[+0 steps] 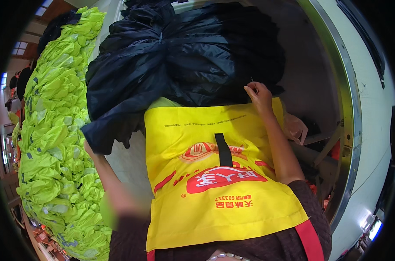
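A large bundle of shiny black fabric (pixel 197 56), gathered and tied at its middle, lies in front of me. At the lower left, one part of it stretches out to my left hand (pixel 89 149), which grips its edge; the fabric hides most of those fingers. My right hand (pixel 260 95) is raised by the bundle's lower right side, fingers closed in a pinch. A thin pointed tip (pixel 252 79) sticks up from it, too small to name for certain.
Along the left runs a tall heap of bright yellow-green garments (pixel 58 126). I wear a yellow apron (pixel 197 126) with red straps. To the right, a metal-edged frame (pixel 352 95) curves beside a pale surface (pixel 376 130). A pinkish plastic bag (pixel 295 128) hangs below my right forearm.
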Available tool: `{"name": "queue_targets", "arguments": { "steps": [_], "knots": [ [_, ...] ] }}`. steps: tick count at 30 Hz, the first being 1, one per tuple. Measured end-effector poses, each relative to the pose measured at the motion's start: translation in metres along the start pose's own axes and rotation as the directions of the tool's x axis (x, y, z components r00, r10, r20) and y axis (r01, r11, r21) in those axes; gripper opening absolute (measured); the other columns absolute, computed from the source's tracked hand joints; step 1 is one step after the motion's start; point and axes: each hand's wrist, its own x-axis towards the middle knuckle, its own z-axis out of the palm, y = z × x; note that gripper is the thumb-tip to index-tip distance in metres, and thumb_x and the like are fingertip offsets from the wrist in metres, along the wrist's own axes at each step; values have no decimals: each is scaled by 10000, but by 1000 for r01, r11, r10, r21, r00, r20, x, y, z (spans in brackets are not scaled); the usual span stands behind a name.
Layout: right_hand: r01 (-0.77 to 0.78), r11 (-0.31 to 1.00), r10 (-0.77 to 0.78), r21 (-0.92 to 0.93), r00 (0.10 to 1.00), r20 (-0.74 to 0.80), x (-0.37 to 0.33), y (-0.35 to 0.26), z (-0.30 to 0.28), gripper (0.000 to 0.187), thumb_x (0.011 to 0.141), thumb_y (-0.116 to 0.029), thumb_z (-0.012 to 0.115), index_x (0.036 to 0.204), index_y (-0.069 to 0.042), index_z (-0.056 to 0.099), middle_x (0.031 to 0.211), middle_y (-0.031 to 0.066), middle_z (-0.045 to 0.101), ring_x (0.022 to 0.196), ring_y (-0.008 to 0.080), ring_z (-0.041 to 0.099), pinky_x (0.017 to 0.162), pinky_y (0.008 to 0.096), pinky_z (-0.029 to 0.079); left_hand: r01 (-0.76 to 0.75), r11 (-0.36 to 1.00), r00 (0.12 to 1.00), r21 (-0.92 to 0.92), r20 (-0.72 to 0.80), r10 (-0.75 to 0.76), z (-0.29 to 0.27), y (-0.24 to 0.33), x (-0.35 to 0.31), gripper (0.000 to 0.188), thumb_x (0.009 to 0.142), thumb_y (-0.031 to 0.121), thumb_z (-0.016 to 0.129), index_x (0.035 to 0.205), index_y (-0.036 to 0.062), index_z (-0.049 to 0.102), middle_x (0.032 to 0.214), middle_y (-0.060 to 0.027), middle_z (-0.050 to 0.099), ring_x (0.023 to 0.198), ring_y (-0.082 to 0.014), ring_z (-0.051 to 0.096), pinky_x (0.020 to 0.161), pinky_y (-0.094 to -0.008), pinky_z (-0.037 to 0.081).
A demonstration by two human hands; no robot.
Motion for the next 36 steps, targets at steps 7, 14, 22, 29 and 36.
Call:
{"name": "queue_targets", "arguments": {
  "steps": [7,14,22,29,36],
  "knots": [
    [134,862,-207,-489,973,-99,25,25,33,311,709,-242,715,878,-61,527,1138,99,519,900,257,587,735,346,492,108,922,772,371,-615,158,12,-67,-69,309,848,244,517,846,-54,599,788,-118,606,682,-228,546,655,-316,447],
    [4,999,9,-40,947,320,55,-18,-14,179,673,-94,657,715,-57,488,592,29,507,557,165,507,568,270,421,-570,272,462,775,29,887,185,100,-115,138,871,137,531,899,11,581,918,-109,568,857,-287,506,808,-375,376],
    [-277,825,-134,493,751,647,-21,-111,-31,227,703,-125,703,721,-124,477,612,-86,421,543,-1,359,486,166,284,-838,279,479,470,386,788,273,117,-138,32,829,73,591,848,50,580,770,-93,590,701,-245,555,623,-305,439],
    [2,939,-282,343,575,768,-101,-96,48,164,759,-128,671,807,-57,531,673,-28,492,614,57,435,551,212,367,-819,385,496,426,187,848,210,138,-164,80,780,-9,634,846,23,604,784,-90,617,660,-195,574,618,-257,454],
    [-368,843,-107,393,601,792,-93,-102,31,161,735,-108,678,794,-72,532,684,-41,494,625,38,441,572,187,369,-64,376,820,924,-166,548,35,62,-118,143,816,152,606,869,19,609,826,-57,602,718,-155,545,645,-282,440]
  ]
}}
